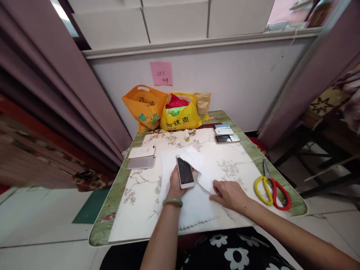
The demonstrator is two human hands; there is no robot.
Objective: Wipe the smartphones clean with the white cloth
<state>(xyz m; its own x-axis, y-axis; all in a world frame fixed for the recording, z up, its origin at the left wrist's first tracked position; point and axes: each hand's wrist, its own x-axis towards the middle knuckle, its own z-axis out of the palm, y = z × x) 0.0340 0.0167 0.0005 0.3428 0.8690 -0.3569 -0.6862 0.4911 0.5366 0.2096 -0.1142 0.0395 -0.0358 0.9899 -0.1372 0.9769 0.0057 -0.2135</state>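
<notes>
My left hand (174, 183), with a green bangle on the wrist, holds a white smartphone (185, 171) with a dark screen, face up, just above a white cloth (194, 204) spread on the table. My right hand (229, 194) pinches the edge of a second white cloth (202, 165) that lies folded over, to the right of the phone. Both hands are closed on what they hold.
Two pale phones (142, 156) lie at the table's left, several more phones (225, 134) at the back right. Yellow and red scissors (270, 187) lie near the right edge. Orange (144, 107) and yellow (180, 112) bags stand at the back against the wall. A small bottle (186, 135) is mid-table.
</notes>
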